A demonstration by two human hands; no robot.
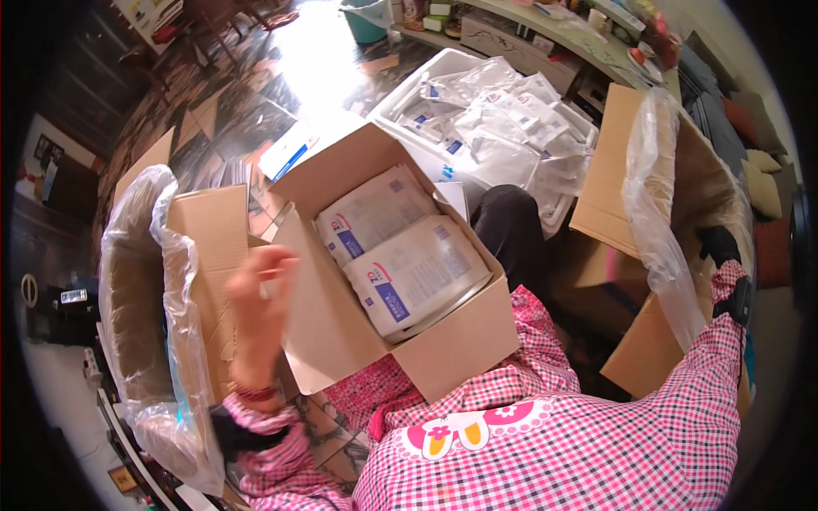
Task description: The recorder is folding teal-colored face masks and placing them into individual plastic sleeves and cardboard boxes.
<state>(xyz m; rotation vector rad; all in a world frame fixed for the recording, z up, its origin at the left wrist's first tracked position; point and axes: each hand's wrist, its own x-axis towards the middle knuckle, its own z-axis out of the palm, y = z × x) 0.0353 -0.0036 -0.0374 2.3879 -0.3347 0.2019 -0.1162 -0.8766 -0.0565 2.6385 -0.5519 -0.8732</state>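
An open cardboard box [452, 358] sits tilted before my lap, with flat white packets [417, 277] printed in blue stacked in two rows inside. My left hand [262, 302], bare and blurred by motion, is raised just left of this box. Its fingers are loosely bent, and I see nothing between them. On the far right, my right hand [721, 244], in a black glove, reaches into a large carton [613, 183] lined with clear plastic [660, 213]. Its fingers are dark and small there, so their grip is unclear.
A white bin [430, 77] heaped with clear-wrapped packets [511, 119] stands beyond the box. Another plastic-lined carton [209, 264] is at my left. Farther off are a teal bucket [368, 24], a low cabinet [511, 47] and a sofa with cushions [761, 162].
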